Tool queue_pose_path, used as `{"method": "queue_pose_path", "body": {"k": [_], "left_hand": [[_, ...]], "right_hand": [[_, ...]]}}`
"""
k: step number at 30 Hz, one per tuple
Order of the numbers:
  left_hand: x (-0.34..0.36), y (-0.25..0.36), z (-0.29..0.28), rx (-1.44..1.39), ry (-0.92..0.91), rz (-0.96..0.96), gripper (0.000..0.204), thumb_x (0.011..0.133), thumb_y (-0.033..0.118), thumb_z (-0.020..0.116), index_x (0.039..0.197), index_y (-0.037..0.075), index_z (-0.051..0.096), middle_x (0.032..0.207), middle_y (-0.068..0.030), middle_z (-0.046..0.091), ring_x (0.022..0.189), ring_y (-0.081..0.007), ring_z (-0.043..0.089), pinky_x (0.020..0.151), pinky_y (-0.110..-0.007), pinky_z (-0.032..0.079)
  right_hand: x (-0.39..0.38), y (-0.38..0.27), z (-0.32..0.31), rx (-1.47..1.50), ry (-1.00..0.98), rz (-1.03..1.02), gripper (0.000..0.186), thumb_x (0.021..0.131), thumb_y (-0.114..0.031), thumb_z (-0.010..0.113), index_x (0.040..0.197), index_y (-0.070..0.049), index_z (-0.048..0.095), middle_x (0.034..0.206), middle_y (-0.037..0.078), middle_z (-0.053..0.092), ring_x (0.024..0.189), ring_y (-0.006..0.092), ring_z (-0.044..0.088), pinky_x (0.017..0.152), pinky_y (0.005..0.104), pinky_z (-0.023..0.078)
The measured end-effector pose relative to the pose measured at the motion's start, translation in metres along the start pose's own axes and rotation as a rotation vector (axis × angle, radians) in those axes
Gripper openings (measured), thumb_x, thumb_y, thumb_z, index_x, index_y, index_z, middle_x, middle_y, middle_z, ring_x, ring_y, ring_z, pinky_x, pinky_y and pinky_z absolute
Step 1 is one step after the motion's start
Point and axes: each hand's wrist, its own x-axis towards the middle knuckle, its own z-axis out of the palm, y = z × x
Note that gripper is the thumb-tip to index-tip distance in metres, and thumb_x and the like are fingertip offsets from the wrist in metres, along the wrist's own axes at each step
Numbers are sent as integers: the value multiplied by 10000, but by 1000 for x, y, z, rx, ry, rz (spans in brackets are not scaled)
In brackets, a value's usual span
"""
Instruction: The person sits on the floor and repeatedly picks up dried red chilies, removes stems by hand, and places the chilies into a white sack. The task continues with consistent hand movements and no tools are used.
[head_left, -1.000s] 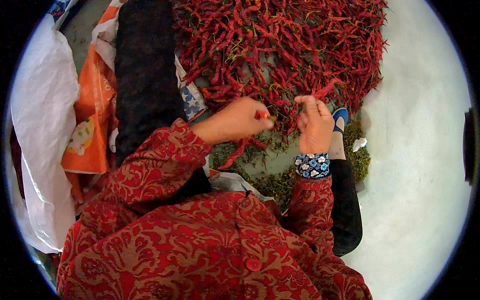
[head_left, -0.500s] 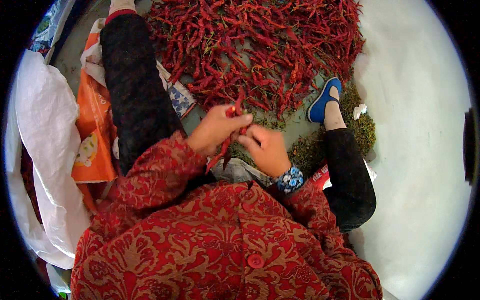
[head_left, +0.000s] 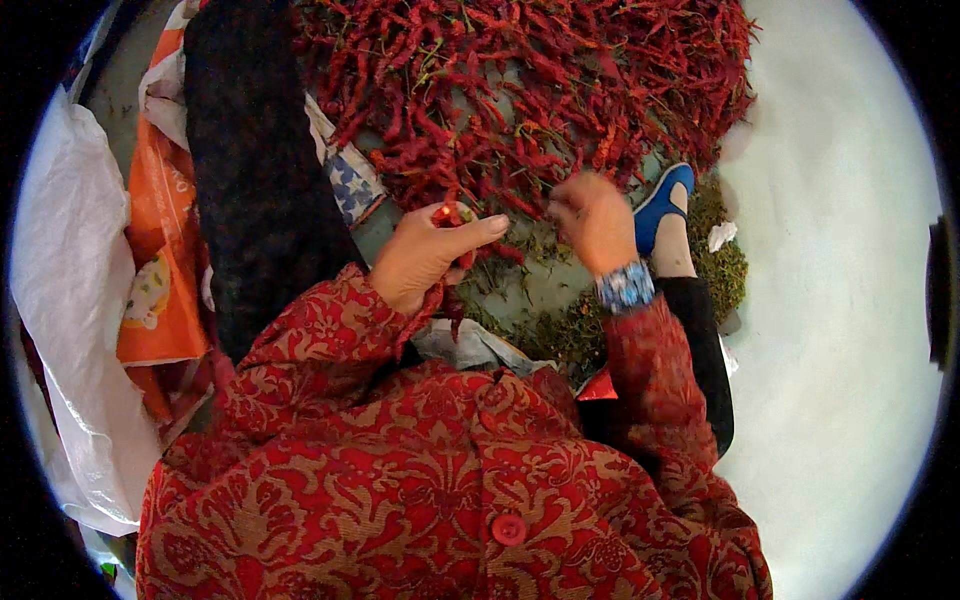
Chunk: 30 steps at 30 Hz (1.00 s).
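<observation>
Red chillies (head_left: 650, 60) and sacks (head_left: 75, 250) suggest a produce workroom.

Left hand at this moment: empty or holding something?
Holding: red chillies show at the curled fingers of the left hand. How many, I cannot tell.

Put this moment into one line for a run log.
left hand: holding chillies | right hand: apart from left, blurred, contents unclear | chilli pile: ahead of both hands | blue shoe: right of right hand

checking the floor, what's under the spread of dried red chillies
Grey-green floor shows through gaps in the dried red chillies; beneath the thicker parts, everything is covered.
</observation>
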Motion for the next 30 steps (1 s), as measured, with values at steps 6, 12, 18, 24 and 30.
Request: {"method": "queue_pose_path", "body": {"k": [6,12,18,24,30], "left_hand": [[12,-1,2,87,0,-27,237,800,288,650,776,74,551,587,31,455,508,-51,391,436,-240,288],[19,-17,0,213,-4,97,297,849,294,585,982,29,599,628,24,488,544,-45,421,490,-211,318],[14,-19,16,300,-188,115,322,866,292,560,1061,36,576,665,24,502,572,-43,433,510,-209,330],[9,-14,12,297,-381,23,328,841,292,595,1052,42,579,706,31,515,596,-39,425,529,-209,335],[19,-17,5,511,-323,43,293,813,272,635,974,30,603,702,35,520,624,-37,426,551,-218,350]], "right_hand": [[62,12,19,-233,-66,-118,202,687,-97,637,881,-55,599,884,134,539,839,325,556,682,421,467],[20,-9,-20,9,35,-131,172,705,-95,634,872,-60,612,865,142,572,763,325,578,642,427,471],[-43,-61,5,1290,-56,519,172,812,-154,625,906,-10,629,909,67,640,803,182,592,725,318,476],[-61,-70,8,1465,124,632,193,822,-175,634,926,-13,622,866,53,610,792,128,547,730,293,445],[-73,-56,12,1642,1,650,160,821,-173,632,854,-18,611,721,8,549,622,85,472,540,260,376]]}}
